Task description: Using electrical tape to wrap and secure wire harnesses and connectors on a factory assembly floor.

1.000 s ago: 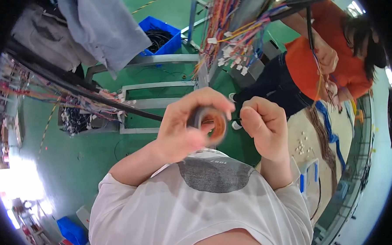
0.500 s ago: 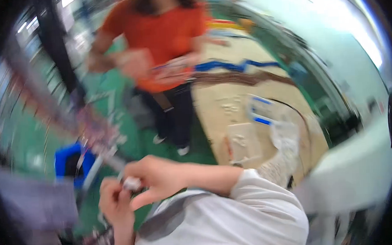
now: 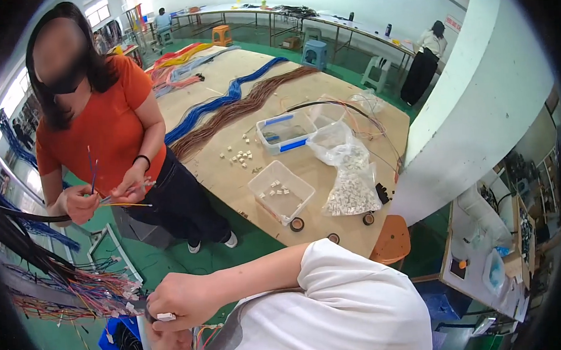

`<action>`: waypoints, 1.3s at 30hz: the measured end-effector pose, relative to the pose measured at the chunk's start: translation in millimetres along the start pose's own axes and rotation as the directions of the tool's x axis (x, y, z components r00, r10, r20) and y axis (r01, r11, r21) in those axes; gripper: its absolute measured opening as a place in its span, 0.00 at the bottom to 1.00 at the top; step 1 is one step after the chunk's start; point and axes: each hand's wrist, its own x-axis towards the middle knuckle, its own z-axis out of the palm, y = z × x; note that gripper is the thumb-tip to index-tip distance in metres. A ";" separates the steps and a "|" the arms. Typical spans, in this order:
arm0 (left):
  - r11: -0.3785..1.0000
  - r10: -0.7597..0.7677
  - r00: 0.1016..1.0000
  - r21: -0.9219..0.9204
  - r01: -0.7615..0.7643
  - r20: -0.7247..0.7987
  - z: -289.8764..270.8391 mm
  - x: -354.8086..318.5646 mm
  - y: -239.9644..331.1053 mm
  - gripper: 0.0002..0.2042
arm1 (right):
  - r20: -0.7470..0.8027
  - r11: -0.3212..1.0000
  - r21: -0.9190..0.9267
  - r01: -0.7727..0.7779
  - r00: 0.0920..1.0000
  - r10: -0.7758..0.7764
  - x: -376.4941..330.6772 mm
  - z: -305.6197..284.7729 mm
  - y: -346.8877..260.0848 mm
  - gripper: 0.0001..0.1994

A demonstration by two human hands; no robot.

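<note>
Connector (image 3: pixel 166 317), white, pinched in right hand (image 3: pixel 179 299) beside wire bundle (image 3: pixel 79 287); left hand (image 3: pixel 169 342) grip cannot be told.

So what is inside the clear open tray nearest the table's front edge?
The clear tray holds a few small white connector pieces, spread loosely over its bottom. Nothing covers them; the rest of the tray looks bare.
</note>
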 end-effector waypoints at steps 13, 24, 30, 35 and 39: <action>0.823 0.533 0.845 -0.262 -0.504 0.050 -0.7 -1.4 11.2 0.25 | -0.089 0.941 0.310 -0.138 0.981 0.173 11.0 5.2 -9.7 0.14; 0.860 0.318 0.948 0.425 -0.283 -0.014 -23.4 0.3 -1.9 0.14 | -0.018 0.966 0.228 -0.119 0.992 0.127 15.3 1.7 -2.8 0.15; 0.851 0.378 0.924 0.371 -0.372 0.060 -38.9 8.7 -17.1 0.08 | 0.121 0.981 0.171 -0.094 0.990 0.074 11.0 -3.5 0.1 0.14; 0.864 0.471 0.871 0.275 -0.423 -0.140 -8.1 12.0 -20.9 0.06 | 0.164 0.997 0.053 -0.048 0.986 0.039 8.9 -6.2 2.6 0.12; 0.977 0.096 0.990 0.180 -0.114 0.107 -33.5 13.5 -21.1 0.15 | 0.075 0.992 0.122 -0.024 0.997 0.015 7.8 -0.1 5.6 0.11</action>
